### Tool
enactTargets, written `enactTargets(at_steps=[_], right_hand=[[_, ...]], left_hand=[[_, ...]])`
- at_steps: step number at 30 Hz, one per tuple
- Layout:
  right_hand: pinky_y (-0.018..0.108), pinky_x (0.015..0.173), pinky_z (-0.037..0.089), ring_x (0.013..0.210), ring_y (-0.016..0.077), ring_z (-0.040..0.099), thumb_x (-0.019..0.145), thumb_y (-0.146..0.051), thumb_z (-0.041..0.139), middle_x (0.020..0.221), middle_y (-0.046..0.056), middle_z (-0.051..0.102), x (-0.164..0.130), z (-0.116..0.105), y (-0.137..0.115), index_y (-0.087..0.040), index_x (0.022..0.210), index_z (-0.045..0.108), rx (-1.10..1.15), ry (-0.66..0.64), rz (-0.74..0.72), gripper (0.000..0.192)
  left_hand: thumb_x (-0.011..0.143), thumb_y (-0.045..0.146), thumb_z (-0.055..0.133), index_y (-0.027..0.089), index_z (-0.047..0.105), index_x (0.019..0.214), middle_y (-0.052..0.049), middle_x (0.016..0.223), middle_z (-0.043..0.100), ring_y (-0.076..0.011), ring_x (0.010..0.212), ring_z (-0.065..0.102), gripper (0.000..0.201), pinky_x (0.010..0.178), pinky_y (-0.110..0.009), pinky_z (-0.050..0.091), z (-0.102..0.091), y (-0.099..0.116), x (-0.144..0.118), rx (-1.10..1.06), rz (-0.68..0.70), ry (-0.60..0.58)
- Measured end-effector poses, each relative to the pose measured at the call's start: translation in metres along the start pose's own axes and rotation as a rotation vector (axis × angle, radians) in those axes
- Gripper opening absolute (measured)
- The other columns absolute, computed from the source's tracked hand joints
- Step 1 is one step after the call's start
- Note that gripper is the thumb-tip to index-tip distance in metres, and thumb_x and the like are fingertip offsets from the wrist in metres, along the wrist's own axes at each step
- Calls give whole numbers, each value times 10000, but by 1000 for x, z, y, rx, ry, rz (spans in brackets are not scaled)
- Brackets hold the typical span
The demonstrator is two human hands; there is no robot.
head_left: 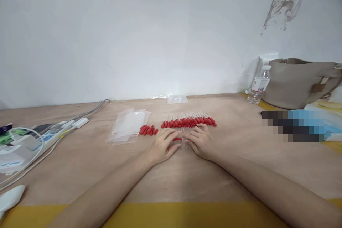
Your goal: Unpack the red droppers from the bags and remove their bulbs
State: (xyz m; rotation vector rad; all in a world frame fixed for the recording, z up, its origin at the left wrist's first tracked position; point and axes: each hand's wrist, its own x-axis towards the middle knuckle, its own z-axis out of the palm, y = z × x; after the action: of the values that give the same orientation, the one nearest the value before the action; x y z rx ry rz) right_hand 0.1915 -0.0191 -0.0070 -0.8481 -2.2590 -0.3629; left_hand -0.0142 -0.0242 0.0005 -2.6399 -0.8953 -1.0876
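Observation:
My left hand [163, 146] is closed in a pinch around a red rubber bulb [177, 139], its tip showing between thumb and fingers. Against the end of this bulb, my right hand [200, 141] pinches what looks like a clear dropper tube, mostly hidden by the fingers. More clear tubes [187, 130] lie under and behind the right hand. Just beyond both hands runs a row of droppers [188, 122], red bulbs towards me and thin clear stems pointing at the wall. Left of my left hand sits a small pile of loose red bulbs [148, 130].
Clear zip bags [125, 126] lie left of the bulbs, and another bag [177, 99] is by the wall. A power strip [50, 135] with cables occupies the left. On the right stand a water bottle [259, 85] and a grey bag [296, 83].

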Motion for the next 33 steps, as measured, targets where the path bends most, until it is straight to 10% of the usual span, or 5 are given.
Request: enactTargets(at_steps=[33], right_hand=[[295, 630, 261, 625, 117, 406, 832, -114, 433, 590, -5, 553, -6, -15, -1, -167, 863, 595, 18, 176, -282, 173]], left_hand=[[875, 200, 334, 154, 511, 763, -42, 798, 574, -184, 904, 481, 214, 918, -405, 301, -17, 14, 2, 155, 113, -260]])
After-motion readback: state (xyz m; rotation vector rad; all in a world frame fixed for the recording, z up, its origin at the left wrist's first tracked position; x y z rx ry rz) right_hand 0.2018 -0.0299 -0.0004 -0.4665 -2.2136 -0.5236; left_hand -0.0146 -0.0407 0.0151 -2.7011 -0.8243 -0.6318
